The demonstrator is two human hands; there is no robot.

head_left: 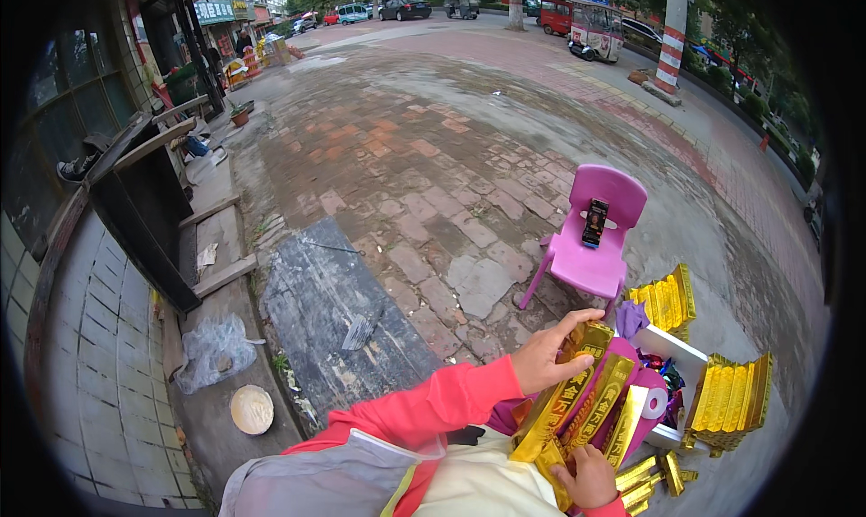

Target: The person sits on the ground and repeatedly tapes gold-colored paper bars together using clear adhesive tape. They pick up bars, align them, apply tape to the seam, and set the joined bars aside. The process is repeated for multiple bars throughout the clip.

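Note:
My left hand, in a red sleeve, is closed around the upper end of a long gold foil paper bar with printing on it. Close to my body, my right hand has its fingers curled at the lower end of the gold pieces, on a short gold foil piece. Two more gold foil bars lie slantwise beside the first, over a pink-purple surface. My hands partly cover the ends of the bars.
A white box with shiny coloured foil stands to the right, beside upright gold stacks. Loose gold bars lie below it. Ahead stands a pink chair with a phone. Left are a dark board and a bowl.

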